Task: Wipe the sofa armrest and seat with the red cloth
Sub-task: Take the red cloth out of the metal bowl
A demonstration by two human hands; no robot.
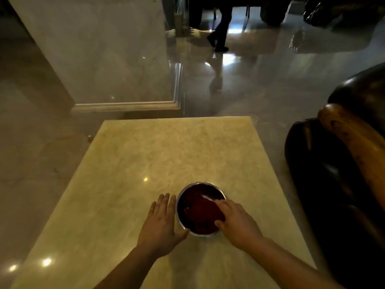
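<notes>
Head view: right hand [237,222] gripping red cloth [200,213] inside metal bowl [180,195], left hand [161,224] flat, spread beside it.

Left hand [161,225] flat, fingers [164,202] extended; right hand [236,223] curled, fingertips down.

Red cloth [200,213], silver bowl [180,223], mottled beige table [166,151].

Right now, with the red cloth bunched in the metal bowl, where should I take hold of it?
Pinch the raised fold at the middle of the red cloth, coming straight down from above. The metal bowl walls it in all round, so only the top is open. The right hand is already there.
</notes>
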